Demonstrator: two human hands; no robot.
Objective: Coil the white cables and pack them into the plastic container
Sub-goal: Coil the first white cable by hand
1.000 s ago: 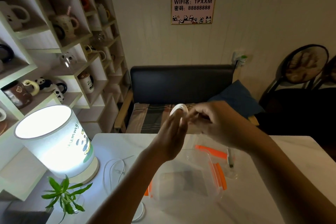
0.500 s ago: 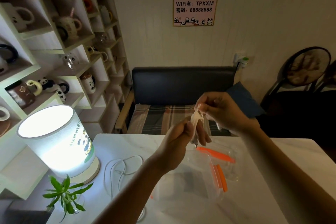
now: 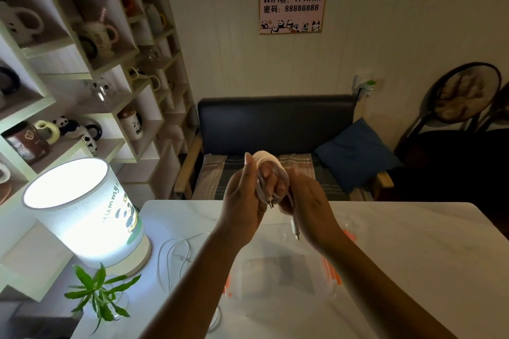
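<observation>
I hold a coiled white cable (image 3: pixel 265 162) up over the far part of the white table. My left hand (image 3: pixel 245 195) is wrapped around the coil, thumb up. My right hand (image 3: pixel 308 206) cups the coil's right side, and a loose end with a plug (image 3: pixel 295 227) hangs below it. A clear plastic container (image 3: pixel 281 281) with orange clips stands open on the table under my forearms. A second white cable (image 3: pixel 176 253) lies loose on the table to the left of the container.
A lit lamp (image 3: pixel 82 212) with a panda print stands at the table's left edge, with a small green plant (image 3: pixel 97 292) in front of it. Shelves of mugs (image 3: pixel 91 36) fill the left wall. A dark bench (image 3: pixel 275 124) sits behind the table.
Both hands have come together around the cable. The loops, wound on my left hand's fingers a second ago, are now gathered into a tight coil between my palms.
</observation>
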